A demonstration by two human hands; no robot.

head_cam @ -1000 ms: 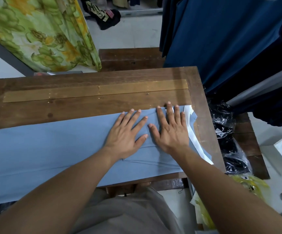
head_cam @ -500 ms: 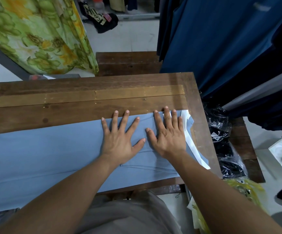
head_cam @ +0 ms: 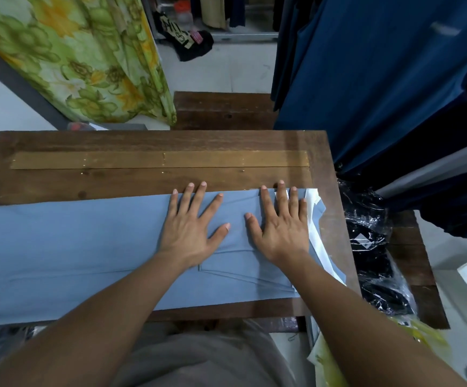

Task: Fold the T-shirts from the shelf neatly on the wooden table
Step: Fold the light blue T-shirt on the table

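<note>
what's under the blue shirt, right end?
A white sheet pokes out from under the shirt at its right edge; the table lies beneath. How far left the sheet runs is hidden by the shirt and by the left hand and right hand pressing flat.

The T-shirt (head_cam: pixel 73 247) lies on the wooden table (head_cam: pixel 143 185), left hand (head_cam: pixel 190 236) and right hand (head_cam: pixel 282 233) atop it, bags (head_cam: pixel 372 247) apparently rightward.

A light blue T-shirt (head_cam: pixel 73 247) lies flat across the wooden counter (head_cam: pixel 154 143), its left end running off the left edge. The left hand (head_cam: pixel 193 233) and the right hand (head_cam: pixel 282 233) press on its right part, palms down, fingers (head_cam: pixel 199 196) spread. White paper (head_cam: pixel 317 238) shows at its right edge. Dark bagged clothes (head_cam: pixel 372 252) lie right of the counter.
</note>
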